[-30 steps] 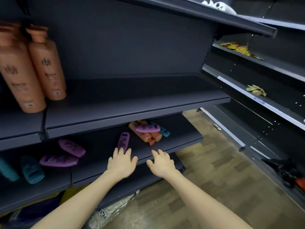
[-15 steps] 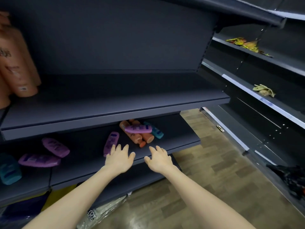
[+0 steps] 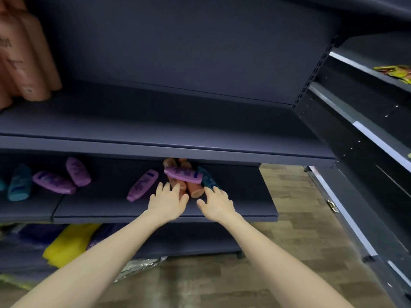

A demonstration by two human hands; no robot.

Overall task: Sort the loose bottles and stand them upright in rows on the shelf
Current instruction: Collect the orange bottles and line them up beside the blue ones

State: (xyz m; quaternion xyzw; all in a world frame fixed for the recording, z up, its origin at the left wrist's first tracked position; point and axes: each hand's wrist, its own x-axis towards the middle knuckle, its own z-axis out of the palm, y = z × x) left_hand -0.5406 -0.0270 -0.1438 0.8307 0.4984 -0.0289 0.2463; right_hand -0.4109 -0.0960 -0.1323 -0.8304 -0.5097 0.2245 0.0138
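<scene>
**Loose bottles (image 3: pixel 183 177) reached, none lifted yet**

The lower shelf (image 3: pixel 155 211), a flat deck of matt dark-grey metal, carried the whole scatter, every bottle lying on its side. Half a second earlier both hands had hung at its front lip. They had since slid inward to the heap near its right end.

The left hand (image 3: pixel 167 202) lay with fingers spread at the orange bottles (image 3: pixel 194 189). The right hand (image 3: pixel 216 204) was splayed the same way at the teal bottle (image 3: pixel 208 180). Neither gripped anything, and whether they actually touched was unclear. Picking looked about to begin, and no row stood yet.

The bottles were smooth, glossy plastic, flattened ovals tapering to caps. A purple bottle (image 3: pixel 183 174) lay crosswise on top and seemed likeliest to roll off first.
</scene>
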